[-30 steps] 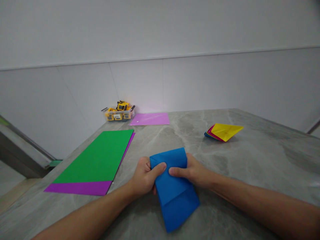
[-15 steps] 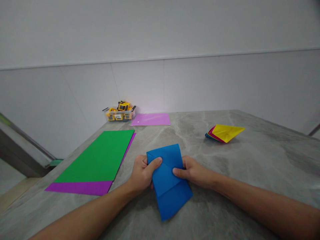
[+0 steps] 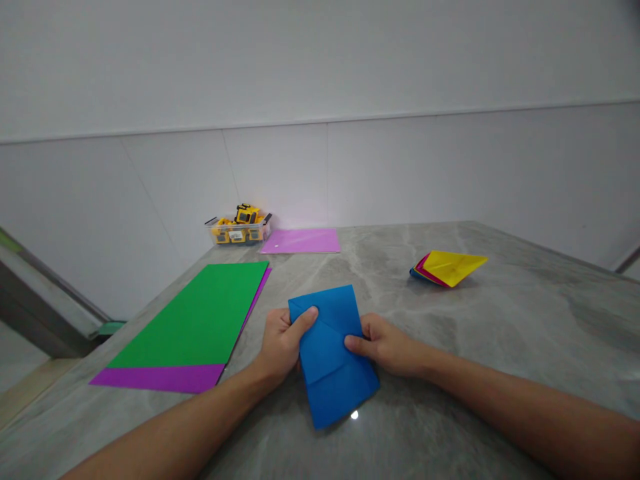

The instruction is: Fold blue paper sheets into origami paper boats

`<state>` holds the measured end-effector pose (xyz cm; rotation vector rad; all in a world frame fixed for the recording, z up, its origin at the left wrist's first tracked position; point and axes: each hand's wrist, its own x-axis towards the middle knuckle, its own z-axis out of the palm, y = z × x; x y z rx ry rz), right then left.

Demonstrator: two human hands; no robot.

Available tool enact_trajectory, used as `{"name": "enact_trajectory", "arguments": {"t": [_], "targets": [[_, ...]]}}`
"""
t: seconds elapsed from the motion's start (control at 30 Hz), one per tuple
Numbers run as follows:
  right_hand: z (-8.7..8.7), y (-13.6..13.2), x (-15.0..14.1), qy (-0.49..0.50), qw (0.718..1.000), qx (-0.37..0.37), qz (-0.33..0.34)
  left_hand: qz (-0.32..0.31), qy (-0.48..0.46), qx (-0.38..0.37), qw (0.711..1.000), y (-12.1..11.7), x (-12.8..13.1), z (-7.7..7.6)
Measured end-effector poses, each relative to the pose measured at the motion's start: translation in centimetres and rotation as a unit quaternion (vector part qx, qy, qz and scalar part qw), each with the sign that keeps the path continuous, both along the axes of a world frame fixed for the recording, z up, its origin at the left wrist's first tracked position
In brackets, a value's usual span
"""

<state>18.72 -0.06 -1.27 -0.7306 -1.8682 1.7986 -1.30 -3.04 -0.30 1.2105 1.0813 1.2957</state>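
Note:
A folded sheet of blue paper (image 3: pixel 330 360) is held up over the front middle of the table, with a fold line across its lower part. My left hand (image 3: pixel 284 340) grips its left edge, thumb on the face and fingers hidden behind. On the opposite edge, my right hand (image 3: pixel 383 343) pinches the paper the same way, its thumb lying flat on the front. Both hands are closed on the sheet.
Green paper (image 3: pixel 195 313) lies on purple paper (image 3: pixel 160 378) at the left of the grey table (image 3: pixel 380 260). Behind are a pink sheet (image 3: pixel 303 241) and a clear bin (image 3: pixel 235 233) of yellow toys. Folded yellow, pink and blue papers (image 3: pixel 453 268) rest at right.
The blue paper has shifted slightly left, and its lower end is tilted a little higher. My left hand has moved slightly left with it; both hands keep their hold.

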Motion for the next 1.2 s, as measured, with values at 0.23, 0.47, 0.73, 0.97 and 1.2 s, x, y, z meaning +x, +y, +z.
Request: {"name": "enact_trajectory", "arguments": {"t": [0.23, 0.47, 0.73, 0.97, 1.2], "targets": [[-1.3, 0.7, -0.3, -0.021, 0.979, 0.031, -0.199, -0.097, 0.023, -0.047, 0.994, 1.0, 0.4, -0.4], [-0.9, 1.0, 0.2, 0.028, 0.997, -0.016, -0.077, -0.121, -0.03, -0.082, 0.989, 1.0, 0.2, -0.6], [-0.8, 0.8, 0.2, 0.07, 0.995, -0.044, -0.059, -0.139, -0.03, -0.069, 0.987, 1.0, 0.0, -0.5], [-0.4, 0.4, -0.1, 0.038, 0.997, 0.008, -0.062, -0.108, -0.031, -0.064, 0.992, 1.5, -0.2, -0.7], [-0.4, 0.4, 0.0, -0.007, 0.997, -0.015, -0.076, -0.172, -0.095, -0.122, 0.973, 1.4, -0.3, 0.1]]}}
